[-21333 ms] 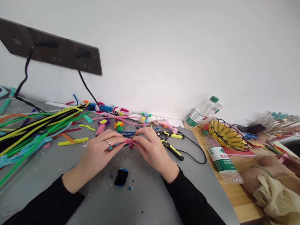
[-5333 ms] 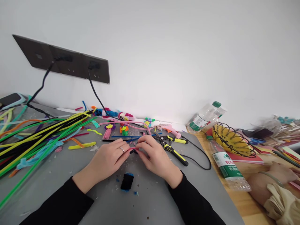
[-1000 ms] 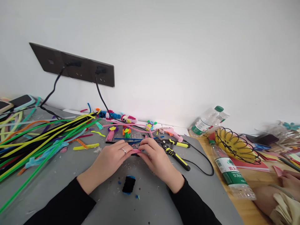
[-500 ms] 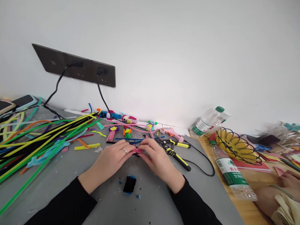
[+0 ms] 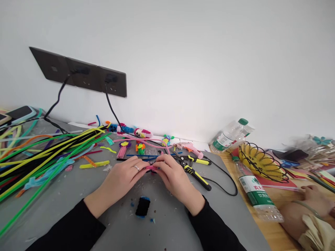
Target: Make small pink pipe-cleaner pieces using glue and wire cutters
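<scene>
Between them my two hands pinch a small pink fuzzy piece (image 5: 151, 168), apparently of pipe cleaner. My left hand (image 5: 128, 174), with a ring on one finger, is closed on its left end. Closed on the right end is my right hand (image 5: 172, 176). The fingers hide most of the piece. Nearer to me on the grey mat lies a black fuzzy block with blue edges (image 5: 142, 207). Just beyond my right hand rest yellow-and-black pliers (image 5: 196, 174) and a pink glue gun (image 5: 193, 150).
Many coloured pipe cleaners (image 5: 52, 150) spread over the left side. Small pipe-cleaner figures (image 5: 124, 148) line the wall. On the right are a water bottle (image 5: 258, 193), a yellow basket (image 5: 258, 162) and another person's arm (image 5: 300, 212). A black cord (image 5: 230, 172) loops near the mat's right edge.
My hands stay together on the pink piece, with the fingers shifted slightly. The whole view has moved a little. At the right, the other person's hand has moved.
</scene>
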Available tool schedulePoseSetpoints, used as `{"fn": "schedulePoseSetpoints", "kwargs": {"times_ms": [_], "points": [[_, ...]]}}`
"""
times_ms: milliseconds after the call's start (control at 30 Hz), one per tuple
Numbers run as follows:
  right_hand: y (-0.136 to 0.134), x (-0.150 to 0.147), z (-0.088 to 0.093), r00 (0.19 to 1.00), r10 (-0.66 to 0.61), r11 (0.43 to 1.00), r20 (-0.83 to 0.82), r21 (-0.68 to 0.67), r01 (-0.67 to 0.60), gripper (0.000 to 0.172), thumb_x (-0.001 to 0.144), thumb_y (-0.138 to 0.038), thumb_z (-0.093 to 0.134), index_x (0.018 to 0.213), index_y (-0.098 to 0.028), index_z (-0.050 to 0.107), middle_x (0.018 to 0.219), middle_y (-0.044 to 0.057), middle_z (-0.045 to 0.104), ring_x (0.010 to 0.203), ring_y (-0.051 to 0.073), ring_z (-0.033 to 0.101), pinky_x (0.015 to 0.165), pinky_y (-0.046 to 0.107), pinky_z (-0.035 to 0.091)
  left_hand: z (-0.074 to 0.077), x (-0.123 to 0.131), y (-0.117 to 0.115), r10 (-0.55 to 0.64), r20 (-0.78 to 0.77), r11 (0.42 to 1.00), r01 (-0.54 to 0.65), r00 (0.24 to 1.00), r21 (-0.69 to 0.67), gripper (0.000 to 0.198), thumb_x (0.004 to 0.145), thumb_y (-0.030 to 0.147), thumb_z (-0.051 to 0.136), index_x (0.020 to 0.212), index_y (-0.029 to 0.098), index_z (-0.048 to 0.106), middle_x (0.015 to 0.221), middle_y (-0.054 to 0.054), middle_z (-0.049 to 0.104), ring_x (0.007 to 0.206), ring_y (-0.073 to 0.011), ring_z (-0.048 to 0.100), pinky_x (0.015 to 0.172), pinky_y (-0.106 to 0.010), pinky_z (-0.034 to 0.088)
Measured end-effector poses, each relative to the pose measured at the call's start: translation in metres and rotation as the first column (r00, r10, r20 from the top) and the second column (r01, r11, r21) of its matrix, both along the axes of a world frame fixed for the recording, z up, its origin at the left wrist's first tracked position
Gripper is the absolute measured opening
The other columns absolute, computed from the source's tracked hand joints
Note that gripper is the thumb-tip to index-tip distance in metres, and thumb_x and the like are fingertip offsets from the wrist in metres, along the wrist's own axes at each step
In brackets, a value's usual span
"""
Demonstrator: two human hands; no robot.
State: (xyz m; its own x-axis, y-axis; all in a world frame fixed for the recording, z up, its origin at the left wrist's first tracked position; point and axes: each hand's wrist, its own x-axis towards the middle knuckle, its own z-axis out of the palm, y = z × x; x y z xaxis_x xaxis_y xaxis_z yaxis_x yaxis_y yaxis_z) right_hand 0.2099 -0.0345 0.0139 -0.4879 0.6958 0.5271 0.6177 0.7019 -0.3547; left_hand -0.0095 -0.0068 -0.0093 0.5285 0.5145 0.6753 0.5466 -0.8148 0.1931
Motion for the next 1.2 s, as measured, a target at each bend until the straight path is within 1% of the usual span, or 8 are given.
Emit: {"fn": "schedulePoseSetpoints", "kwargs": {"times_ms": [67,200,367,500,633,867,1100,1200], "points": [[0.0001,0.0001,-0.0002,1.0,0.0,1.0,0.0,0.001,0.0,0.026,0.11,-0.023,0.041,0.112,-0.018,0.067,0.108,0.012,0.067,0.099,0.02,0.065,0.091,0.036,0.06,0.001,0.0002,-0.0003,-0.008,0.008,1.0,0.008,1.0,0.004,0.037,0.112,0.03,0.039,0.1,0.017,0.071,0.082,-0.003,0.074,0.077,-0.0179,0.069,0.069,-0.026,0.052],[0.0002,0.0012,-0.001,1.0,0.001,1.0,0.006,-0.007,-0.001,0.025,0.11,-0.022,0.043,0.113,-0.02,0.067,0.11,0.012,0.067,0.103,0.021,0.065,0.095,0.038,0.059,0.0038,0.0007,-0.0006,-0.022,0.01,1.0,0.022,1.0,-0.009,0.037,0.112,0.03,0.039,0.098,0.019,0.071,0.083,-0.003,0.074,0.077,-0.0179,0.069,0.068,-0.026,0.052],[0.0007,0.0021,-0.0022,1.0,0.007,1.0,0.001,0.011,-0.007,0.023,0.11,-0.021,0.044,0.108,-0.018,0.066,0.108,0.011,0.068,0.1,0.021,0.065,0.093,0.037,0.059,0.0067,0.0013,-0.0012,-0.009,-0.007,1.0,0.009,1.0,-0.013,0.04,0.113,0.034,0.036,0.098,0.02,0.07,0.082,-0.002,0.074,0.076,-0.0178,0.07,0.065,-0.026,0.051],[0.001,0.0019,-0.0018,1.0,0.01,0.999,0.007,0.035,-0.01,0.022,0.109,-0.018,0.045,0.106,-0.018,0.066,0.107,0.011,0.068,0.098,0.02,0.065,0.095,0.037,0.059,0.0057,0.0012,-0.0007,-0.023,-0.006,1.0,0.023,1.0,-0.003,0.039,0.112,0.034,0.037,0.096,0.019,0.07,0.083,-0.003,0.074,0.077,-0.0178,0.069,0.065,-0.026,0.05],[0.001,0.0018,-0.0016,1.0,0.005,0.998,0.015,0.055,-0.006,0.023,0.109,-0.019,0.043,0.105,-0.019,0.066,0.106,0.011,0.067,0.097,0.02,0.064,0.09,0.036,0.06,0.0038,0.0009,0.0001,-0.038,-0.008,0.999,0.038,0.999,0.014,0.041,0.112,0.032,0.038,0.092,0.019,0.071,0.082,-0.003,0.073,0.076,-0.0177,0.068,0.066,-0.027,0.05],[0.0014,0.0014,-0.0033,0.999,0.008,0.998,0.037,0.054,-0.01,0.022,0.109,-0.017,0.044,0.105,-0.019,0.066,0.106,0.011,0.067,0.094,0.019,0.063,0.097,0.039,0.058,0.0045,-0.0003,0.0005,-0.064,-0.028,0.998,0.064,0.998,0.005,0.043,0.113,0.031,0.036,0.089,0.018,0.069,0.078,-0.002,0.069,0.075,-0.0165,0.065,0.065,-0.026,0.05],[0.0021,0.0017,-0.0037,1.0,0.009,0.998,0.029,0.063,-0.011,0.022,0.108,-0.017,0.045,0.104,-0.019,0.066,0.105,0.01,0.068,0.093,0.019,0.063,0.089,0.035,0.059,0.0037,-0.0004,0.0012,-0.111,-0.041,0.994,0.112,0.993,0.01,0.038,0.112,0.024,0.038,0.088,0.017,0.067,0.077,-0.002,0.068,0.073,-0.0163,0.062,0.064,-0.026,0.049],[0.0023,0.0017,-0.0035,0.999,0.01,0.998,0.031,0.06,-0.012,0.022,0.108,-0.016,0.045,0.104,-0.019,0.066,0.106,0.011,0.067,0.093,0.019,0.062,0.089,0.035,0.059,0.0048,0.0004,0.0012,-0.142,-0.032,0.99,0.142,0.989,-0.003,0.037,0.112,0.023,0.038,0.088,0.018,0.065,0.077,-0.001,0.068,0.073,-0.0161,0.062,0.064,-0.025,0.049]]}}
